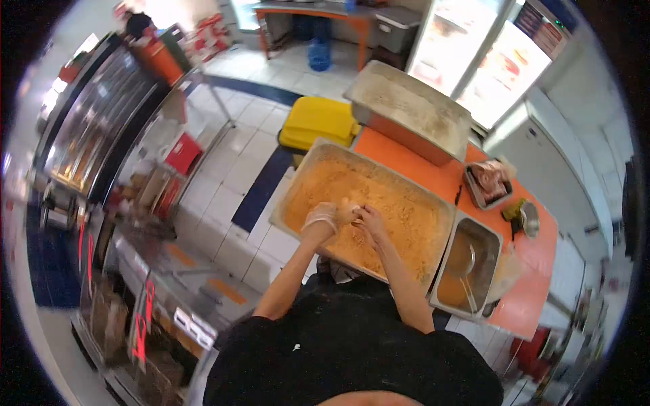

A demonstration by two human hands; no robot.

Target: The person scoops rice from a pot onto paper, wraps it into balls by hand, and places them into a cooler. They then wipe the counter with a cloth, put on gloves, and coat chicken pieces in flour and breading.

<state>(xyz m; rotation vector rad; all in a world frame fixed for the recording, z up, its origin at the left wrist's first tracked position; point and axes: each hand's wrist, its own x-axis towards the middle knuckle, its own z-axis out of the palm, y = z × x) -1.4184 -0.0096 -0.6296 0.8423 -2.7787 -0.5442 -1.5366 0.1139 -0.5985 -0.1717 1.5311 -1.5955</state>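
Note:
Both of my hands are over a large metal tray point(443, 233) filled with orange-yellow breading powder point(399, 233). My left hand point(322, 215), in a clear plastic glove, is at the left side of a small pale coated piece point(347, 211). On the piece's right side, the fingers of my right hand point(367, 220) are bent and pressed together close to it. The piece is small and blurred, and its outline merges with the powder. Right of the tray, a metal pan point(441, 292) holds brownish liquid and a strainer with a long handle point(468, 291).
A deep metal container point(409, 101) stands behind the tray on the orange table point(525, 298). Raw meat lies in a small pan point(489, 184) at the right. A yellow bin point(318, 123) is beyond the tray, and a glass display case point(98, 115) stands at the left.

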